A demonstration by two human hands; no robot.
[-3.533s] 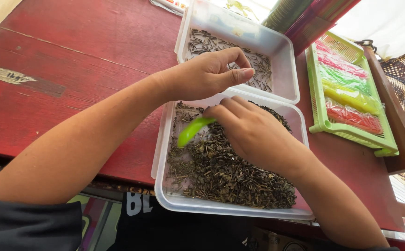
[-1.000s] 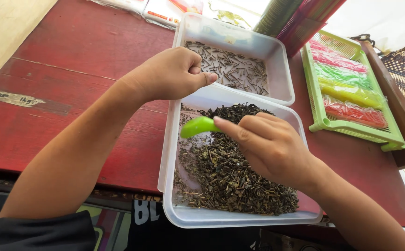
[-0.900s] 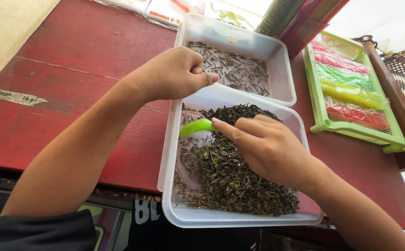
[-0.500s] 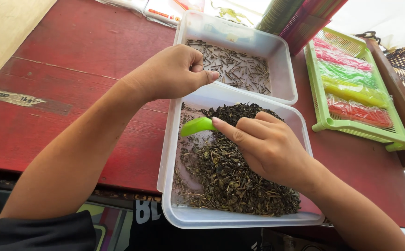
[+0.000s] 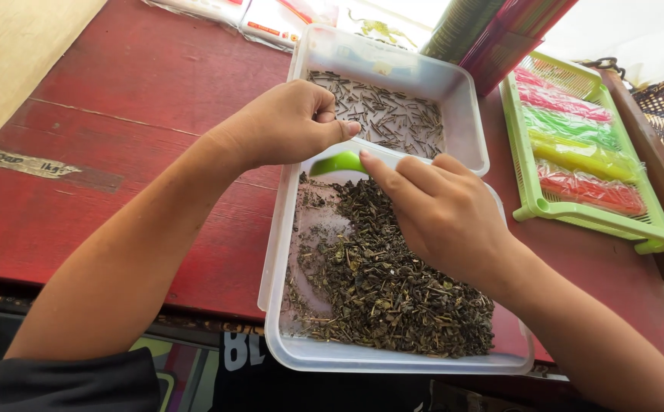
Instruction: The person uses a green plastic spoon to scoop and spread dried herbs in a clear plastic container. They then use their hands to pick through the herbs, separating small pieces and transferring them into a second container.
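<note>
Nearest the camera, a clear plastic tray [image 5: 290,347] overhangs the edge of the red wooden table [image 5: 133,122]; dark dried leaves and stems [image 5: 393,290] piled toward its right side, left part of floor nearly bare. Right hand [image 5: 442,217] above the pile, fingers closed on a small green scoop [image 5: 337,162] held at the tray's far end. Left hand [image 5: 286,123] just beyond, fingers curled together, thumb tip beside the scoop; contents of grip cannot be told. Farther: second clear tray [image 5: 465,99] with pale stems. Right: green basket [image 5: 526,206] of coloured packets.
</note>
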